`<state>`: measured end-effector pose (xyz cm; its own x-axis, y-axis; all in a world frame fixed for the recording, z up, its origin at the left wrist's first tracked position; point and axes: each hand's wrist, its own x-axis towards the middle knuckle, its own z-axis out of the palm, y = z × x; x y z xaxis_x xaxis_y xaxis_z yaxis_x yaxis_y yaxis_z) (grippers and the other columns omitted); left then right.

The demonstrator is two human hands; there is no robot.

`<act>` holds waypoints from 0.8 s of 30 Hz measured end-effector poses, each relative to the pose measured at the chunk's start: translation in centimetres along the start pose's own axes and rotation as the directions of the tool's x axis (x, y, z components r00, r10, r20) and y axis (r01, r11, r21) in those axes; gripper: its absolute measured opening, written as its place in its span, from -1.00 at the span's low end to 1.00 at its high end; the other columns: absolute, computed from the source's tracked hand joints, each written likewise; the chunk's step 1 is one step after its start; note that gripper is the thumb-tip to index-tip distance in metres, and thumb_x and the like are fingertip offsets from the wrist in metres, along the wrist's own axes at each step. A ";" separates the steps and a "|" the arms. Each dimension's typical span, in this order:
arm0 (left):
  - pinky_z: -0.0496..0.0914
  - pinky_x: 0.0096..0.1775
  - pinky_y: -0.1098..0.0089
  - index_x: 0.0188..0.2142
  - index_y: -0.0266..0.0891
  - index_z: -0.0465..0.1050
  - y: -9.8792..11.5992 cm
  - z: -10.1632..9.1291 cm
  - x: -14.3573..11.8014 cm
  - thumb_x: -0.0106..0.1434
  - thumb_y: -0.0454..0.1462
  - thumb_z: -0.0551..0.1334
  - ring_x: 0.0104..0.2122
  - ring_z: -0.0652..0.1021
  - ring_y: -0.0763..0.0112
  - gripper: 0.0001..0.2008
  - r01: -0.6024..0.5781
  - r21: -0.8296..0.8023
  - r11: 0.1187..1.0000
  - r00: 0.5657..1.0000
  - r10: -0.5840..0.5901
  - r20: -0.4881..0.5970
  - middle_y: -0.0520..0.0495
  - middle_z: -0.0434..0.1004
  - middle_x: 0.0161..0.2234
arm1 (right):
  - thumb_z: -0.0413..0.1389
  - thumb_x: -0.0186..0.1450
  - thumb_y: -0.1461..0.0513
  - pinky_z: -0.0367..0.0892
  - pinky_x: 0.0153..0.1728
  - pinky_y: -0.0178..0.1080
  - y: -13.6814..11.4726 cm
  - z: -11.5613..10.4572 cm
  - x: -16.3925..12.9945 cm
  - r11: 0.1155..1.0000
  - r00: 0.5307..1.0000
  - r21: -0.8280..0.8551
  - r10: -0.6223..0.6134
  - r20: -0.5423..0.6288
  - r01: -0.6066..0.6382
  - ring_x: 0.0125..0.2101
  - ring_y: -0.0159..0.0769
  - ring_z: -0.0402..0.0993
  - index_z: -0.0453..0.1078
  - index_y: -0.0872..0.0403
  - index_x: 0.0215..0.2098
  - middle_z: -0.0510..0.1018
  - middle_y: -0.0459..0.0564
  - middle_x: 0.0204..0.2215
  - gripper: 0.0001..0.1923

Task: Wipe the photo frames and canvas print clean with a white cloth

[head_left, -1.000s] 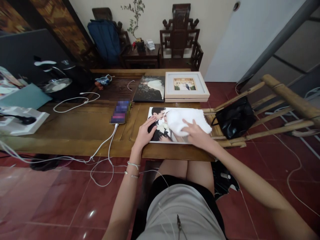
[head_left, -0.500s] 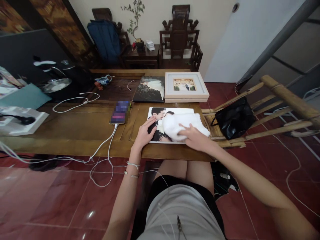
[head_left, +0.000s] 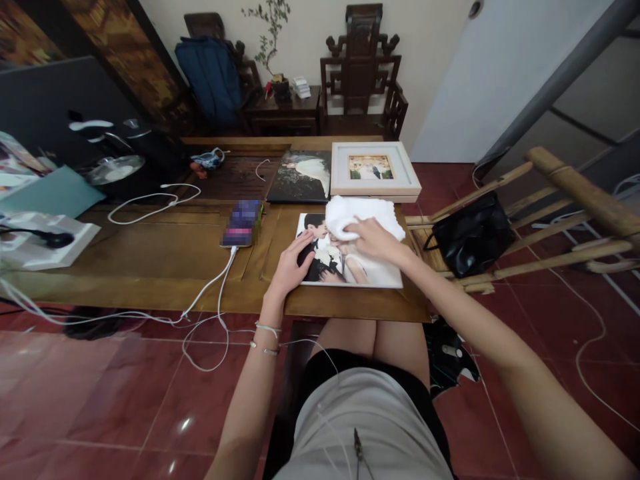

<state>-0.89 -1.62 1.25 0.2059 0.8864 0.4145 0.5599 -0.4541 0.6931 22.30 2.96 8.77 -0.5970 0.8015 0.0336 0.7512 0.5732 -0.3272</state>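
A photo print or panel (head_left: 350, 270) showing a couple lies flat near the front edge of the wooden table. My left hand (head_left: 294, 261) rests on its left side, fingers stretched out and pressing lightly. My right hand (head_left: 374, 241) has its fingers bent onto a folded white towel (head_left: 373, 213), which covers the upper right part of the photo and reaches past its far edge. Part of the couple's picture is hidden under the towel and that hand.
Behind the photo are a dark photo panel (head_left: 300, 177) and a light wooden picture frame (head_left: 410, 180). A phone (head_left: 243, 223) with a white cable lies to the left. A black bag (head_left: 475, 233) sits on a bamboo chair (head_left: 575, 177) at right.
My right hand has moved the white towel away from me and slightly left, uncovering the lower right of the photo. My left hand stays in place.
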 end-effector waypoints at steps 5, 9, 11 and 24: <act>0.17 0.25 0.10 0.14 -0.22 0.34 0.2 0.0 -0.1 0.34 -0.23 0.10 0.24 0.29 0.24 -0.61 0.000 0.005 1.000 1.000 0.000 0.010 -0.19 0.30 0.22 | -0.08 0.07 0.52 -0.17 0.18 0.38 -4.7 3.0 -7.7 0.993 0.995 -0.097 -0.061 0.073 0.068 0.31 0.13 -0.11 0.46 0.16 -0.07 0.27 0.17 0.23 -0.47; 0.14 0.26 0.08 0.17 -0.18 0.29 0.4 -0.1 -0.2 0.34 -0.21 0.10 0.25 0.26 0.23 -0.58 0.003 0.033 0.999 1.000 -0.003 -0.002 -0.17 0.23 0.26 | -0.08 0.04 0.53 -0.19 0.15 0.46 -7.6 3.9 -12.2 0.984 0.976 -0.049 -0.161 0.150 0.170 0.31 0.21 -0.19 0.50 0.13 -0.18 0.19 0.09 0.28 -0.51; 0.12 0.27 0.07 0.19 -0.17 0.26 0.3 -0.1 -0.2 0.35 -0.19 0.09 0.27 0.22 0.23 -0.57 0.001 0.047 0.999 1.000 -0.001 -0.012 -0.15 0.20 0.27 | -0.08 0.04 0.53 -0.17 0.15 0.46 -8.4 3.7 -12.9 0.982 0.967 -0.011 -0.185 0.173 0.190 0.31 0.19 -0.15 0.51 0.11 -0.19 0.22 0.07 0.27 -0.50; 0.09 0.28 0.12 0.19 -0.22 0.27 -1.0 0.1 -0.1 0.37 -0.21 0.04 0.27 0.23 0.26 -0.57 0.016 0.023 1.000 1.000 -0.017 0.026 -0.17 0.24 0.25 | -0.05 0.12 0.44 0.23 0.05 -0.10 -0.8 0.1 0.9 0.997 1.000 0.083 0.003 0.012 -0.004 0.02 -0.08 0.43 0.47 0.11 -0.02 0.54 0.09 0.00 -0.50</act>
<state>-1.33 -1.21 0.47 0.2173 0.8961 0.3871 0.5815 -0.4374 0.6860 21.13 3.21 8.99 -0.5978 0.8014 0.0214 0.7278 0.5537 -0.4046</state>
